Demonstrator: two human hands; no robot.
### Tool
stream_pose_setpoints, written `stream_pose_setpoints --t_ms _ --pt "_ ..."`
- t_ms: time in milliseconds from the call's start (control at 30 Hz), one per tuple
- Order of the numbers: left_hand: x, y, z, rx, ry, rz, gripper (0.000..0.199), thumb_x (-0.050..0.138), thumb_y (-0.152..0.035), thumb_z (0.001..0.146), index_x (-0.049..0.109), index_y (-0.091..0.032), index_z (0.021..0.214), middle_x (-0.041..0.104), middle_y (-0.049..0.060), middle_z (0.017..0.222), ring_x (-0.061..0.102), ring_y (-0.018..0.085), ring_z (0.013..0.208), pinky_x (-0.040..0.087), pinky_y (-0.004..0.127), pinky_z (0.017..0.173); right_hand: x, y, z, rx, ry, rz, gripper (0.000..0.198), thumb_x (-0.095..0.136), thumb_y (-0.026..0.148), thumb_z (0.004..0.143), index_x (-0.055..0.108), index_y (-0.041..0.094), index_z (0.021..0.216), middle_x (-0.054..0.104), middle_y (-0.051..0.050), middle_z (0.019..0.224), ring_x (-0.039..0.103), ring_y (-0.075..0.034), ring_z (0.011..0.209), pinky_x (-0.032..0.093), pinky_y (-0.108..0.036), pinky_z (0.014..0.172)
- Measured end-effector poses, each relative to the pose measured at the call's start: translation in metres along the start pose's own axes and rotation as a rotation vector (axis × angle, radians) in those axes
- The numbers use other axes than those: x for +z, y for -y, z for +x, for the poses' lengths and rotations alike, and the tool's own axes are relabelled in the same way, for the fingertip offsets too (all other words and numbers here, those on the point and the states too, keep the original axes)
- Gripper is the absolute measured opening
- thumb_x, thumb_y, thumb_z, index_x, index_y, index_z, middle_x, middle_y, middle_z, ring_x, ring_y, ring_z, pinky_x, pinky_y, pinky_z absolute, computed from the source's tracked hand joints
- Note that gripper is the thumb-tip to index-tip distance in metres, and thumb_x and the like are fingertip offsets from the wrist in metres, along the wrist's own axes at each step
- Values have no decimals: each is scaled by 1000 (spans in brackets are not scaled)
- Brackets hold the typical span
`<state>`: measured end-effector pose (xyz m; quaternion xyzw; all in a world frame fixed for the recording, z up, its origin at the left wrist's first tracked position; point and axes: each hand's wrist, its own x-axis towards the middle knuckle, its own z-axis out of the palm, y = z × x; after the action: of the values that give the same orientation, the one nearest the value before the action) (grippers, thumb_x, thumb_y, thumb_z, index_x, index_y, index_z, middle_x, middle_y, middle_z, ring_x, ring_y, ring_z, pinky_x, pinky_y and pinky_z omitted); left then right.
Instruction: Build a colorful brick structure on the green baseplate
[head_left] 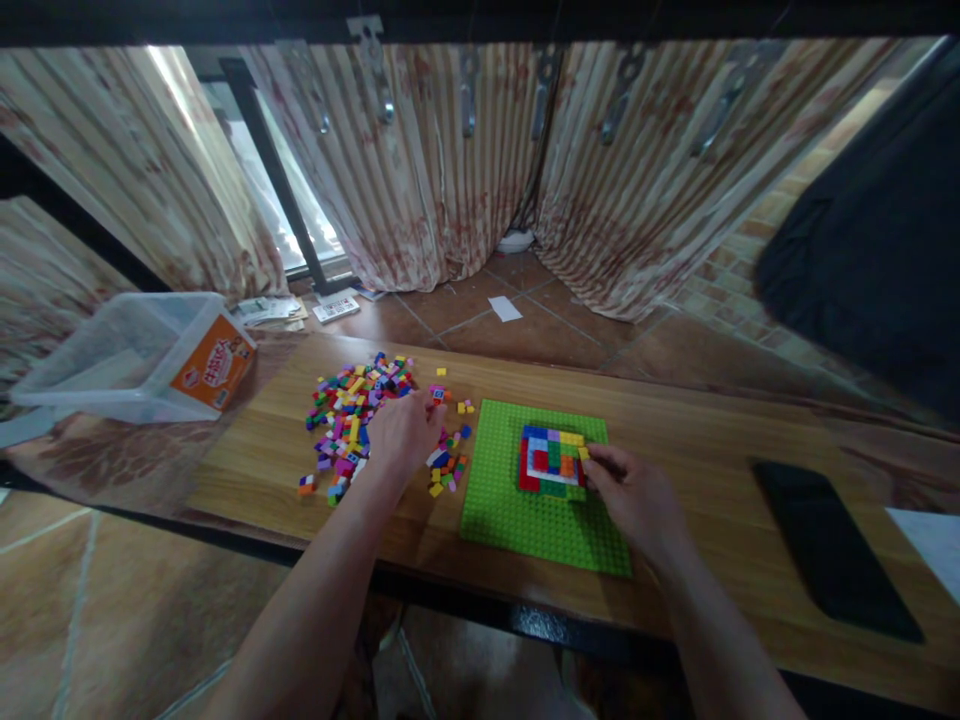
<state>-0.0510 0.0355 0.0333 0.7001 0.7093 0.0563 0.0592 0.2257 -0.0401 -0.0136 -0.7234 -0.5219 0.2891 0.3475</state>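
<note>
A green studded baseplate [495, 500] lies on the table, bearing a small square build of multicoloured toy bricks [541, 462]. At the build's right edge, my right hand [637, 500] pinches a small yellow brick [583, 453] against it. Left of the plate spreads a heap of loose toy bricks [349, 425] in many colours. Over the heap's right side is my left hand [405, 435], its fingers drawn together. At its fingertips shows a small blue and pink brick [438, 394]; the palm side is hidden.
A clear plastic bin [127, 370] with an orange label stands beyond the table's left end. To the right lies a dark flat object [832, 550], with a white sheet [930, 545] beside it. Curtains [420, 180] hang behind, and a paper [504, 308] lies on the floor.
</note>
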Motion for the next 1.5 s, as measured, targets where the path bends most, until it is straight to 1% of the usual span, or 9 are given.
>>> stream_pose_setpoints --t_ms 300,567,733,833,900,1067,1167,1367,1500 --pt "2 0 0 0 22 -6 38 41 -43 94 70 -20 98 74 9 94 68 24 90 48 31 75 -3 11 -2 29 -64 -154 38 62 45 76 73 19 102 75 -5 78 69 -22 72 49 -35 69" --pt "0 -4 -2 15 20 -33 35 42 -41 93 71 -19 95 75 9 90 69 26 89 48 32 73 -1 17 -3 41 -53 -74 42 66 51 71 73 18 97 75 -6 79 69 -23 74 50 -34 69" --pt "2 -2 -1 19 16 -40 34 43 -41 92 70 -19 94 74 8 89 70 26 87 47 31 71 -2 9 -1 13 3 -77 46 55 52 82 72 17 104 77 -9 93 71 -24 81 51 -34 74" --pt "3 -2 -1 28 5 -39 35 43 -41 93 70 -19 93 74 8 87 69 25 86 47 31 72 -2 7 2 26 13 -90 47 45 50 88 73 17 104 76 -8 83 70 -22 73 50 -32 68" --pt "3 -2 -1 26 9 -40 35 43 -41 93 70 -19 92 74 8 87 69 25 86 48 31 73 -1 7 6 45 10 -112 48 44 50 88 74 16 103 75 -7 77 70 -22 69 49 -32 66" --pt "0 -1 -1 4 20 -47 35 43 -41 93 70 -20 95 74 8 90 69 24 87 48 31 74 1 8 13 49 -8 -161 49 47 54 84 74 16 101 76 -9 88 70 -25 78 49 -34 72" --pt "1 1 1 -6 24 -57 36 43 -43 93 70 -20 96 74 8 90 69 24 86 48 30 72 2 8 13 71 -8 -190 49 47 54 84 75 17 100 76 -9 86 70 -25 78 48 -34 72" --pt "2 2 1 2 13 -75 37 43 -43 93 71 -20 96 74 9 89 69 24 85 49 31 73 5 10 10 18 -20 -251 48 44 52 86 74 16 98 76 -11 86 68 -25 76 47 -34 71" --pt "3 1 0 0 9 -92 35 45 -42 92 73 -21 95 74 9 89 68 24 86 48 30 74 8 11 8 -18 -44 -315 49 40 50 89 74 17 99 76 -12 90 68 -26 80 47 -35 73"
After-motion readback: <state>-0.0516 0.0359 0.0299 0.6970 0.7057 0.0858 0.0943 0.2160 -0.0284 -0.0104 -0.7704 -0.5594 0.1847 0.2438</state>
